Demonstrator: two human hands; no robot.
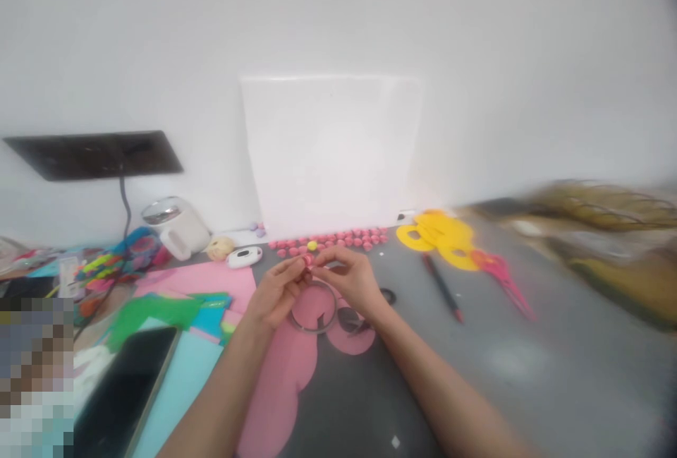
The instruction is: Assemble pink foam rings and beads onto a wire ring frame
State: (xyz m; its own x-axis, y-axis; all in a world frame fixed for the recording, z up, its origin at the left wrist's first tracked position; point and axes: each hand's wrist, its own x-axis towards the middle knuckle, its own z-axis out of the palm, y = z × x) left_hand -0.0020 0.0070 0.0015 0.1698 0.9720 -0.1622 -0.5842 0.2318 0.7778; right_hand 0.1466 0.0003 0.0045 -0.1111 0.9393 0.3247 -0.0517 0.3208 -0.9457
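1. We see a white board (pixel 332 154) against the wall, no readable writing anywhere.
2. Pink paper (pixel 285 380) lies on the grey table (pixel 529 373).
3. Our left hand (pixel 275 293) and right hand (pixel 352 278) pinch a small pink piece (pixel 308 260) together above a metal ring (pixel 313 310).
4. A row of pink beads (pixel 343 238) sits behind.

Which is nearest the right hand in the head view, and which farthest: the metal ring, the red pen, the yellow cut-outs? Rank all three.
From the right hand:
1. Metal ring, just below the hand.
2. Red pen, out to its right.
3. Yellow cut-outs, right and farther back, near the wall.
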